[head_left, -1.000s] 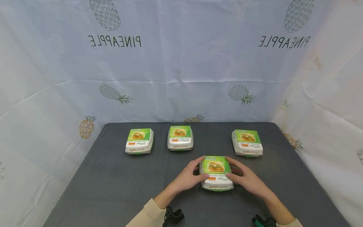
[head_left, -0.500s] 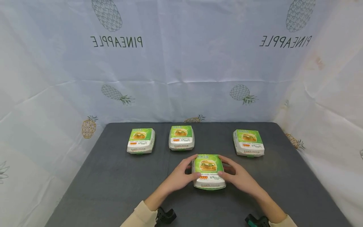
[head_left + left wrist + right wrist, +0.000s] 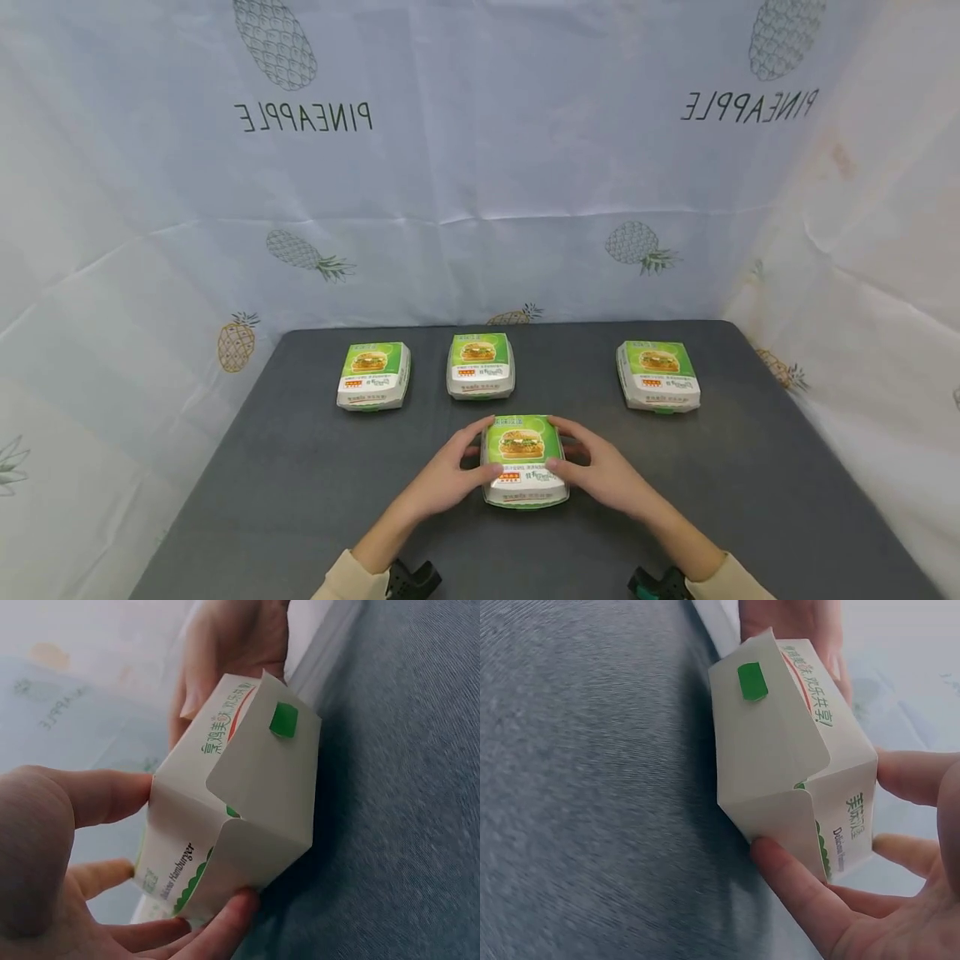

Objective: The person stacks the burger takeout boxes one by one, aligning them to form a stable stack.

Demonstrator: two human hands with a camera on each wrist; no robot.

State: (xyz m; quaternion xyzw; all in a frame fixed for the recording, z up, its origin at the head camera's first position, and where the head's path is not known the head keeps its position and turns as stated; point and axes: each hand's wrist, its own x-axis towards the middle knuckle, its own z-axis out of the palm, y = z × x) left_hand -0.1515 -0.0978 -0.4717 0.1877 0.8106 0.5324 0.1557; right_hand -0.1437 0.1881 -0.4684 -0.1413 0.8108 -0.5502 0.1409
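Observation:
A closed hamburger box (image 3: 522, 462), green and white with a burger picture on its lid, is between both hands near the middle of the dark table. My left hand (image 3: 445, 477) grips its left side, the thumb at the near part of the lid and fingers along the side. On the opposite side, my right hand (image 3: 606, 477) holds it in the same way. Both wrist views show the front flap with a green tab (image 3: 284, 719), and fingertips at the lower edge of the box. Whether its base touches the table is unclear.
Three matching hamburger boxes stand along the back: one at left (image 3: 373, 377), one near the centre (image 3: 481, 367), one at right (image 3: 658, 377). Behind the dark tabletop (image 3: 300, 500) hangs a pale cloth (image 3: 480, 167) printed with pineapples.
Both hands have moved left together with the hamburger box between them, from right of centre to below the middle back box. The three back boxes stay in place.

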